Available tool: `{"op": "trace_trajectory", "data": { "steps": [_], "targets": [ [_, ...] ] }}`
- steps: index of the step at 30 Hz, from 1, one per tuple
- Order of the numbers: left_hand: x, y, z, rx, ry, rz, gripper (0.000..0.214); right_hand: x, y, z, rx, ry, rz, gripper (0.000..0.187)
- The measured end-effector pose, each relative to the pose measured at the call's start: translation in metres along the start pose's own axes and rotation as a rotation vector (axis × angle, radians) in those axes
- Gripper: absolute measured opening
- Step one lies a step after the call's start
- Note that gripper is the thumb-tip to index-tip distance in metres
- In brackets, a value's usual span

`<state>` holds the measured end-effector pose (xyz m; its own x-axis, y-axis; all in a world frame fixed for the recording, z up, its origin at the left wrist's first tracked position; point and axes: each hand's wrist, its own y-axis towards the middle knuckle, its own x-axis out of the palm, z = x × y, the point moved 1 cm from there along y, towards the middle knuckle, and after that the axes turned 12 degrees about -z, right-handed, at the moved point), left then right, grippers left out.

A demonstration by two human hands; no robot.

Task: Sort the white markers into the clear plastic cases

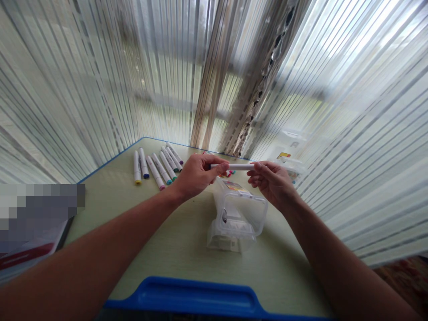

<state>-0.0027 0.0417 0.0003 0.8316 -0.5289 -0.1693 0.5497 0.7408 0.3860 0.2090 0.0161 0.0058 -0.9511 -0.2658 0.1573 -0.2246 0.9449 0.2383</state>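
A white marker pen (241, 167) is held level above the table between my two hands. My left hand (197, 174) pinches its left end, where a dark tip shows. At its right end, the fingers of my right hand (271, 179) close on the pen. Just below lies a clear plastic box (242, 214), tipped so its opening faces me, with a label on its upper side and a small dark item inside. To the left of my left hand, several white markers (155, 171) with coloured ends lie loosely side by side on the table.
The pale green table (174, 249) has a blue rim with a moulded blue tray (197, 292) at the front. Another clear container (290, 165) stands behind my right hand. Small coloured pieces (230, 173) lie behind the box. Striped sheer curtains (167, 67) hang along the back.
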Motion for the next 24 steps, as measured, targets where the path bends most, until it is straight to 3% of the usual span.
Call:
{"op": "trace_trajectory", "data": {
  "steps": [13,24],
  "targets": [
    [0.0012,-0.0003,0.007,-0.093,-0.266,0.046,0.029,-0.0015,0.0009,-0.0012,-0.001,0.036,0.027,0.023],
    [0.0002,-0.0005,-0.0006,0.003,0.027,-0.001,0.031,0.0013,-0.0006,-0.0008,-0.019,-0.019,-0.008,0.02]
  ]
}}
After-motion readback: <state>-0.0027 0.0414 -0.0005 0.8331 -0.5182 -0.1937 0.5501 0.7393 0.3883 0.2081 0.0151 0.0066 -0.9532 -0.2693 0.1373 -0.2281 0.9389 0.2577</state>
